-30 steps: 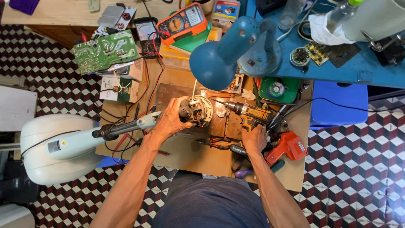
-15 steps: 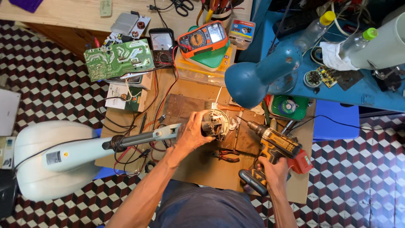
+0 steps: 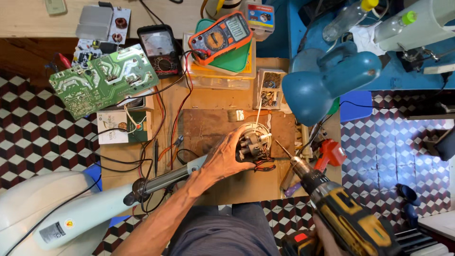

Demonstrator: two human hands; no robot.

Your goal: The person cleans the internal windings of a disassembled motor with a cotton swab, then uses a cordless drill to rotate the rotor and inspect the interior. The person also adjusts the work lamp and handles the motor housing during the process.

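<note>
Fan motor (image 3: 253, 142): round pale housing with exposed dark windings and red wires, lying on the brown board at centre of the bench, clasped from 8 o'clock. Grey stand pole (image 3: 163, 179) runs off toward 8 o'clock.

Cordless drill (image 3: 348, 215): yellow and black, tilted, bit aimed toward 10 o'clock at the motor, tip just beside it.

The cordless drill (image 3: 348, 218) was yellow and black with a red patch near its base, and the motor unit (image 3: 253, 142) showed a white rim around dark metal parts. The circuit board (image 3: 104, 80) was green with pale tracing, the multimeter (image 3: 220, 38) orange with a grey screen, and the desk lamp (image 3: 327, 83) dusty blue. The floor (image 3: 28, 128) carried a black, white and red cube pattern.
</note>
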